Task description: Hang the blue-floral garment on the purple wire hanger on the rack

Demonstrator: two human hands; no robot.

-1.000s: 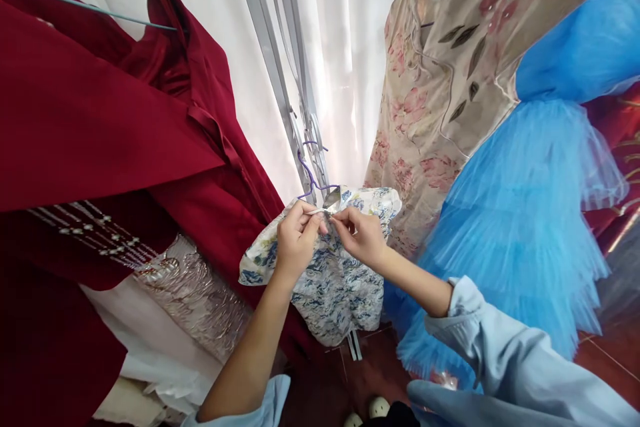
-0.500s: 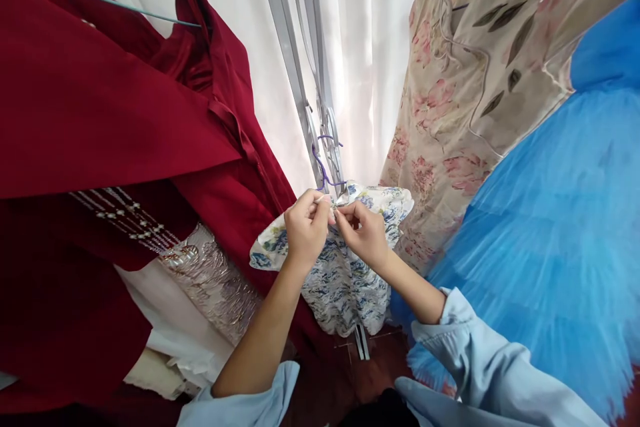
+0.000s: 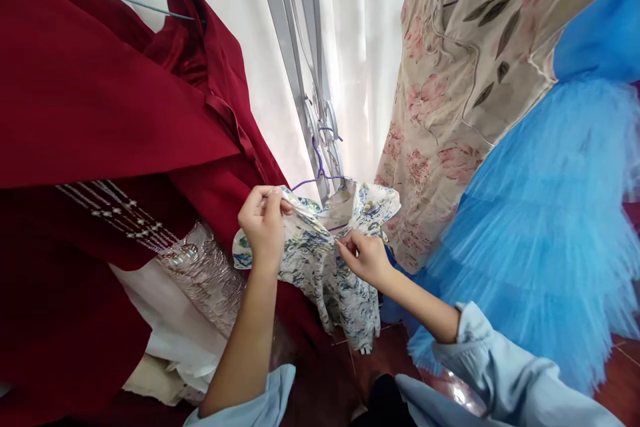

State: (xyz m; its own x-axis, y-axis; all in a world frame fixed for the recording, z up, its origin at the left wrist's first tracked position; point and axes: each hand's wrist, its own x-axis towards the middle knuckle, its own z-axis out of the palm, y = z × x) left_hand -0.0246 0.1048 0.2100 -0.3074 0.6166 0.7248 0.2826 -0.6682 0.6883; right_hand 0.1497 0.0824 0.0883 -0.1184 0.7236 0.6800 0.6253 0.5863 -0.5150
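A white garment [image 3: 305, 257] with a blue and yellow floral print hangs from a purple hanger [image 3: 320, 170]; whether it is a top or a dress I cannot tell. My left hand [image 3: 265, 223] is closed on the edge of its neckline at the left shoulder, drawing the cloth out to the left. At the middle of the neckline, my right hand [image 3: 365, 257] pinches the front of the garment between thumb and finger. The neck opening gapes between the two hands. Anything small inside the right fingertips is hidden.
Grey metal rack bars [image 3: 285, 20] stand before a white curtain [image 3: 355, 47]. On the left hangs a dark red garment [image 3: 100, 100]; on the right, a beige floral dress [image 3: 425, 127] and a blue tulle dress [image 3: 530, 213]. Reddish tiles [image 3: 345, 353] cover the floor.
My hands were together at the neckline. The left has moved left with the neckline edge, opening the neck; the right has shifted slightly right and down. The view has shifted slightly.
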